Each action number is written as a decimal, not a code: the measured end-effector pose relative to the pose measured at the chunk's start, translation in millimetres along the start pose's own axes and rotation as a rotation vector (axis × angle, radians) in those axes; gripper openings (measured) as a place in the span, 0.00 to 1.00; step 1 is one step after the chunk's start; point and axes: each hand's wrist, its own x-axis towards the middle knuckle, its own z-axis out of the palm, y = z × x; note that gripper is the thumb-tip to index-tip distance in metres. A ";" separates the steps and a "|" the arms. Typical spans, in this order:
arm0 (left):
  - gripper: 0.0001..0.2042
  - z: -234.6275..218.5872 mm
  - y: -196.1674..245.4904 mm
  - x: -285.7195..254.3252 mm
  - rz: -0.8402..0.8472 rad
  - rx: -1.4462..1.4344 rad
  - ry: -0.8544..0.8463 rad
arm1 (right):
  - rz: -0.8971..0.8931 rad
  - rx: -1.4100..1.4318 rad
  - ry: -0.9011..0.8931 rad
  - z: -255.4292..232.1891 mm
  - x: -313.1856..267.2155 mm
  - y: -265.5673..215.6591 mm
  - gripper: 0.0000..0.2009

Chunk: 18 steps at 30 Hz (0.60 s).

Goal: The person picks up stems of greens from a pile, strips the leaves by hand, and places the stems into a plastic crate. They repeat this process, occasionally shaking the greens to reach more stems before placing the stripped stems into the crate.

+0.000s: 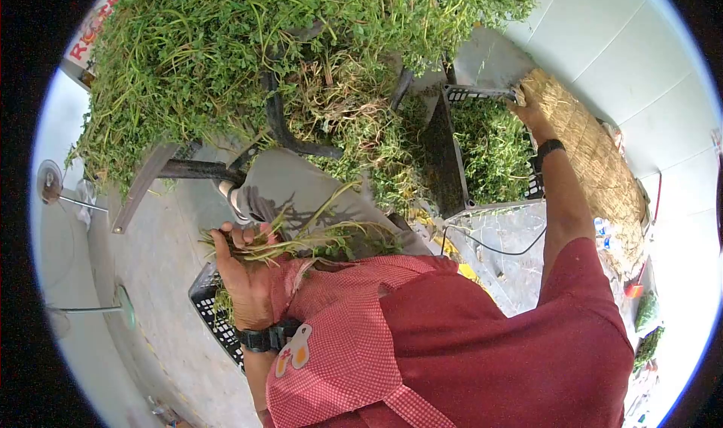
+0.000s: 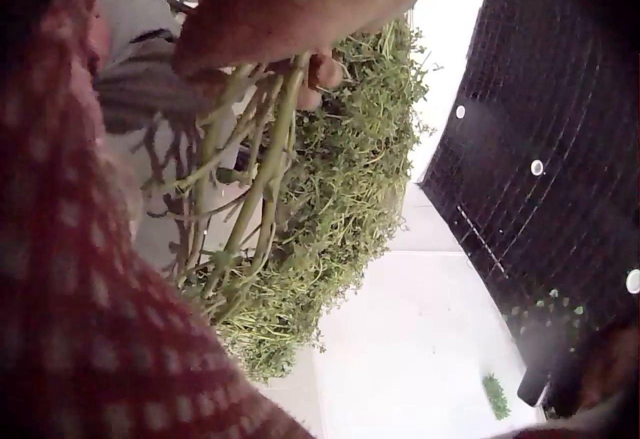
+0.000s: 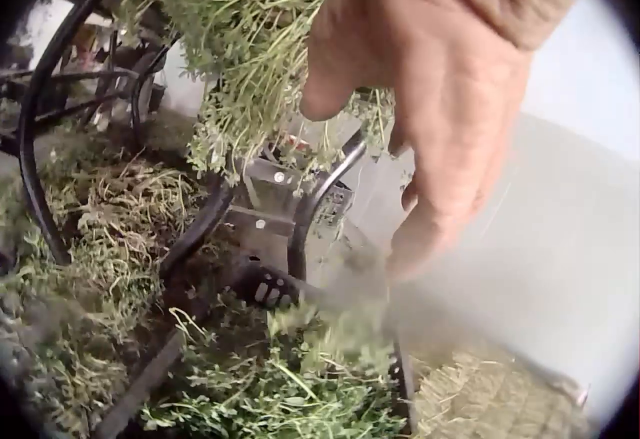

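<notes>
My left hand (image 1: pixel 245 281) grips a bunch of long leafy green stems (image 1: pixel 324 238) in front of the apron, the stems reaching out to the right. In the left wrist view, thick pale stems (image 2: pixel 262 174) hang below the thumb side of the hand (image 2: pixel 300 14). My right arm is stretched forward, and the right hand (image 1: pixel 533 117) is over the far right corner of a black plastic crate (image 1: pixel 444 160) filled with greens (image 1: pixel 489 149). In the right wrist view, that hand (image 3: pixel 435 109) points its loosely extended fingers downward, above blurred greens.
A big heap of greens (image 1: pixel 226 59) covers a raised surface on black curved legs (image 1: pixel 279 115). Loose stems (image 1: pixel 354 119) are piled beneath it. A woven straw mat (image 1: pixel 584 142) leans right of the crate. Another black crate (image 1: pixel 207 307) stands by my left wrist, and a cable (image 1: pixel 501 249) crosses the floor.
</notes>
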 end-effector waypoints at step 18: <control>0.19 -18.6 -1.8 14.4 -0.035 -0.271 -0.093 | -0.946 0.506 -0.779 -3.0 -206.2 -255.5 0.10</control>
